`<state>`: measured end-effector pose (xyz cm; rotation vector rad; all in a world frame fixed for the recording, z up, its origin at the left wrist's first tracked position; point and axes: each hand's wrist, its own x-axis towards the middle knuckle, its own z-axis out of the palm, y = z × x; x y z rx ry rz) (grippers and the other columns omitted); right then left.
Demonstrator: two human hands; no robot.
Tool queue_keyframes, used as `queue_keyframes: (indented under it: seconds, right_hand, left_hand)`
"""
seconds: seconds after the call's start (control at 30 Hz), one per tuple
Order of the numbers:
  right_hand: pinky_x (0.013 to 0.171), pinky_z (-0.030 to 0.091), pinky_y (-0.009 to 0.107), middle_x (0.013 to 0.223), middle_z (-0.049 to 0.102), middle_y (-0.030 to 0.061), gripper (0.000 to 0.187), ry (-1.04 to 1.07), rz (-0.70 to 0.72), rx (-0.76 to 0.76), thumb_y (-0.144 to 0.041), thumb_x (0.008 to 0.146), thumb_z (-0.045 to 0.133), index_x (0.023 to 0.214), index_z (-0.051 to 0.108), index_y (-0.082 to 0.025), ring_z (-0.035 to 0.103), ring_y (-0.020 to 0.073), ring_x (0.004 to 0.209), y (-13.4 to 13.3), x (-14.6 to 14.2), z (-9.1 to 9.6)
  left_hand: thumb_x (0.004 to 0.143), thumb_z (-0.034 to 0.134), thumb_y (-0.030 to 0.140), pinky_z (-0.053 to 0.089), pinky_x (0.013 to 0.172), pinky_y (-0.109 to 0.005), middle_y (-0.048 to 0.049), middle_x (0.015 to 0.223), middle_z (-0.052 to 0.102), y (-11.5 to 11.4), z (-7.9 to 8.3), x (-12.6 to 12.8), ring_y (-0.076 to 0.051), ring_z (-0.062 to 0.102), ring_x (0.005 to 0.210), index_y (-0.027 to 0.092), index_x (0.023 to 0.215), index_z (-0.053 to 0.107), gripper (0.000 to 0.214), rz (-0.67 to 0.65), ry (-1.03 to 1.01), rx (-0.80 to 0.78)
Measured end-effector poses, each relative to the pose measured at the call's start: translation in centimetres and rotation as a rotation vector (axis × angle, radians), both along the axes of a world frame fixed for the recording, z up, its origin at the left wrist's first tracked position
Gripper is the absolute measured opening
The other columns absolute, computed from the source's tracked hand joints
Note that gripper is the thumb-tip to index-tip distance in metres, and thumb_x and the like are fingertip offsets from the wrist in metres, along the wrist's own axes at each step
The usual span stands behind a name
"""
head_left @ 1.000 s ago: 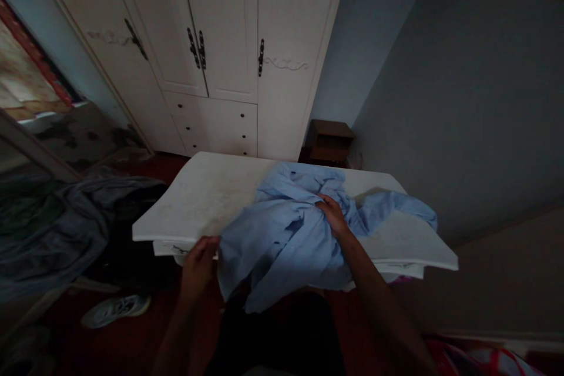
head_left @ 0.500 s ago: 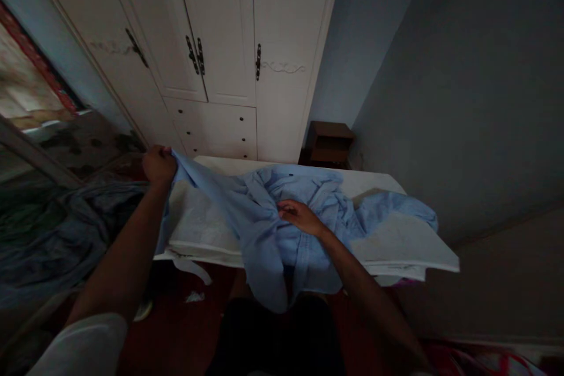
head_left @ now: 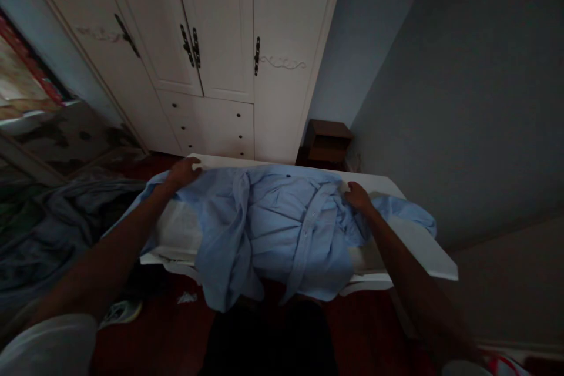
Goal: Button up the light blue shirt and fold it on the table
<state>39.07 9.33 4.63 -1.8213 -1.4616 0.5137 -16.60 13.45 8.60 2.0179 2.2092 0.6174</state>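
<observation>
A dimly lit pale wardrobe (head_left: 224, 23) and brown nightstand (head_left: 330, 129) stand near a grey wall (head_left: 462, 100).

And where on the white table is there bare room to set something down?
Right: a patch of white table between the right forearm, the sleeve and the table's right end. Left: a patch between the left forearm and the blue shirt. The middle is crowded by the shirt, and the far side by the left hand and right hand.
</observation>
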Motion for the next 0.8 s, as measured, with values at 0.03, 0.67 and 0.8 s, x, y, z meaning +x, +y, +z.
queue_keyframes:
  seconds: [0.03, 0.67, 0.8]
  right_hand:
    - [0.086, 0.047, 0.034, 0.088, 0.071, 0.0140, 0.017, -0.009, -0.004, -0.026, -0.015, 0.061, 0.060, 0.077, 0.065, -0.015, 0.064, 0.0287, 0.099, 0.5, 0.2, -0.2]
    - [0.041, 0.040, 0.017, 0.077, 0.072, 0.0071, 0.025, 0.110, 0.090, -0.176, -0.040, 0.080, 0.061, 0.079, 0.065, -0.015, 0.061, 0.0106, 0.051, 5.9, -1.2, -0.2]
    - [0.045, 0.044, 0.020, 0.072, 0.071, 0.0057, 0.026, 0.089, 0.055, -0.109, -0.040, 0.079, 0.059, 0.081, 0.066, -0.015, 0.062, 0.0128, 0.052, 5.3, -0.5, -1.2]
  left_hand:
    - [0.082, 0.057, 0.035, 0.041, 0.098, -0.029, -0.0093, 0.117, 0.066, 0.6, -0.4, 1.4, -0.023, 0.058, 0.110, 0.014, 0.104, 0.064, 0.031, -0.061, -0.003, -0.036]
    - [0.064, 0.069, 0.041, 0.044, 0.058, -0.028, -0.0033, 0.056, 0.063, 7.0, -2.4, 9.9, -0.019, 0.061, 0.060, 0.019, 0.056, 0.063, 0.024, -0.208, -0.153, -0.224]
    - [0.067, 0.065, 0.040, 0.045, 0.067, -0.026, -0.0051, 0.076, 0.068, 6.1, -3.2, 10.0, -0.019, 0.062, 0.077, 0.020, 0.063, 0.062, 0.021, -0.191, -0.211, -0.052]
